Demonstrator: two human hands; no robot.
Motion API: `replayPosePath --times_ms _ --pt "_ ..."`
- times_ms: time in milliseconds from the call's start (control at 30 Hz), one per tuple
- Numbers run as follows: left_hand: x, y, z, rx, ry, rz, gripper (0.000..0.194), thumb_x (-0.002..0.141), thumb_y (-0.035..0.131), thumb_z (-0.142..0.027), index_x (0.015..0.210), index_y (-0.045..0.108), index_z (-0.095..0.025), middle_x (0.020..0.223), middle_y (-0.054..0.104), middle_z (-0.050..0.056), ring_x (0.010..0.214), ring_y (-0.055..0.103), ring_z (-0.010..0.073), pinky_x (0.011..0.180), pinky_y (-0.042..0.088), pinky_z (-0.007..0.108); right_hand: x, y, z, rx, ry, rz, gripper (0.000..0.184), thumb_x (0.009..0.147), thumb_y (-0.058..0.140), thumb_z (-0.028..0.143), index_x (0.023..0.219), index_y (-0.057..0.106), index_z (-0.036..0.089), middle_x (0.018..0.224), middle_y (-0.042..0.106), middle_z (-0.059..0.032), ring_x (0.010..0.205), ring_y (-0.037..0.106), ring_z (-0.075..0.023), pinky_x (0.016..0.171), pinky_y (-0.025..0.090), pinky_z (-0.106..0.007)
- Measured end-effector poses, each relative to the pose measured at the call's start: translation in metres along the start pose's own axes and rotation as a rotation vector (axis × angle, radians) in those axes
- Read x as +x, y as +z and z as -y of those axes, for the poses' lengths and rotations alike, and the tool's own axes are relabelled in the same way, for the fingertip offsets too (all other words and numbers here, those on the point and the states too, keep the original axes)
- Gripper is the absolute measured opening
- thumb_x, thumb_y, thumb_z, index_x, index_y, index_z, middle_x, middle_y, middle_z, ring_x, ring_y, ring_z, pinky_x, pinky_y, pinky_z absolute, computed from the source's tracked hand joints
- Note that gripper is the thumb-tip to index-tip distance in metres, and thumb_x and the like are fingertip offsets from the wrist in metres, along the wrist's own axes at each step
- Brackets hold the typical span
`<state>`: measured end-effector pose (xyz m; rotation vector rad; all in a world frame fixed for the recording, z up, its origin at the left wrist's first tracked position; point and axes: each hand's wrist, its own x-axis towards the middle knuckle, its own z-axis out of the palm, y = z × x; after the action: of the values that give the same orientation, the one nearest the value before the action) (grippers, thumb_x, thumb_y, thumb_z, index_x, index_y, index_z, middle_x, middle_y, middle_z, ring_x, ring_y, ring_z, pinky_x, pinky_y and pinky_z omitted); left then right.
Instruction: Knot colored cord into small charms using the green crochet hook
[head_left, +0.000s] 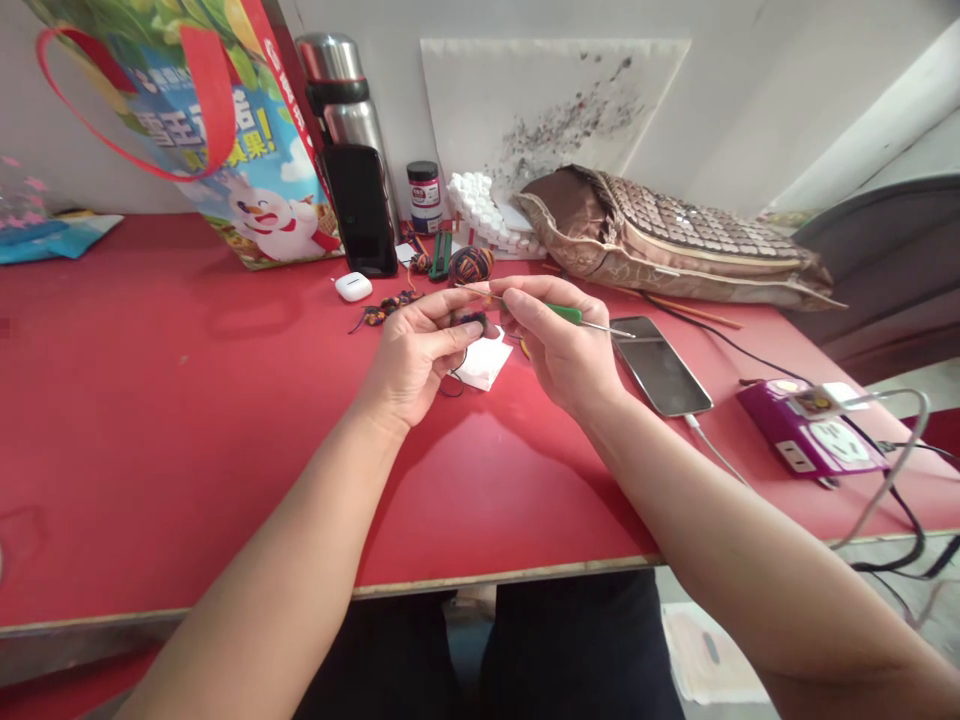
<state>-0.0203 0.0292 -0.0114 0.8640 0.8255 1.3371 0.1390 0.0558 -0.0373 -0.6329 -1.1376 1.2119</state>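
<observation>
My left hand (420, 350) pinches a small piece of dark crochet work (472, 319) between thumb and fingers. A crochet hook with a green grip (564, 314) lies in my right hand (559, 340), its metal end sticking out to the right. The fingertips of both hands nearly meet, and a thin orange strand of yarn runs between them. Just behind the hands sits a multicoloured ball of yarn (472, 265). A white paper (484, 362) lies on the table below them, with a dark loose strand beside it.
On the red table (187, 430) stand a gift bag (262, 200), a steel thermos (352, 115), an upright phone (361, 210) and a jar (424, 195). A white earphone case (353, 287) is left. Right are a brown bag (675, 235), a charging phone (661, 367) and a purple power strip (810, 430).
</observation>
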Motion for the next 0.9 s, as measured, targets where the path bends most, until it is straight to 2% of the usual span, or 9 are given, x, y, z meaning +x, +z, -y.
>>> replayPosePath --times_ms 100,300,533,733,900 --pt "0.0 0.0 0.002 0.021 0.017 0.002 0.024 0.07 0.085 -0.004 0.09 0.089 -0.017 0.077 0.08 0.007 0.068 0.073 0.015 0.046 0.03 0.021 0.001 0.001 0.002 0.031 0.054 -0.015 0.017 0.077 0.092 0.038 0.088 0.087 0.026 0.081 0.078 -0.0008 0.072 0.063 -0.0145 0.072 0.056 -0.032" --pt "-0.003 0.003 -0.003 -0.002 0.0 -0.032 0.023 0.073 0.078 -0.005 0.089 0.089 -0.016 0.079 0.078 0.007 0.063 0.064 0.0109 0.048 0.033 0.021 0.003 -0.001 0.002 0.077 0.158 0.064 0.02 0.079 0.09 0.039 0.089 0.082 0.023 0.08 0.076 -0.0004 0.072 0.065 -0.0133 0.072 0.058 -0.031" --pt "-0.005 0.006 -0.004 0.066 0.068 -0.021 0.022 0.083 0.072 -0.01 0.092 0.091 -0.018 0.061 0.064 0.003 0.049 0.033 0.0077 0.046 0.022 0.025 0.003 0.001 0.005 0.158 0.19 0.016 0.018 0.07 0.094 0.034 0.08 0.085 0.023 0.075 0.08 -0.0007 0.067 0.063 -0.0124 0.067 0.055 -0.028" --pt "-0.009 0.0 -0.002 0.113 0.141 -0.012 0.03 0.08 0.082 -0.013 0.107 0.091 -0.024 0.068 0.067 0.001 0.054 0.045 0.0105 0.051 0.03 0.027 0.003 0.001 0.01 0.138 0.186 0.033 0.011 0.071 0.09 0.029 0.078 0.085 0.023 0.074 0.08 -0.0012 0.067 0.065 -0.0119 0.066 0.054 -0.027" --pt "-0.007 -0.004 0.002 0.133 0.203 0.023 0.039 0.077 0.086 -0.011 0.112 0.091 -0.026 0.078 0.072 0.001 0.065 0.058 0.0103 0.057 0.041 0.023 0.002 0.0 0.012 0.161 0.191 0.055 0.009 0.073 0.088 0.029 0.078 0.084 0.023 0.071 0.076 0.0003 0.064 0.06 -0.0107 0.064 0.051 -0.026"
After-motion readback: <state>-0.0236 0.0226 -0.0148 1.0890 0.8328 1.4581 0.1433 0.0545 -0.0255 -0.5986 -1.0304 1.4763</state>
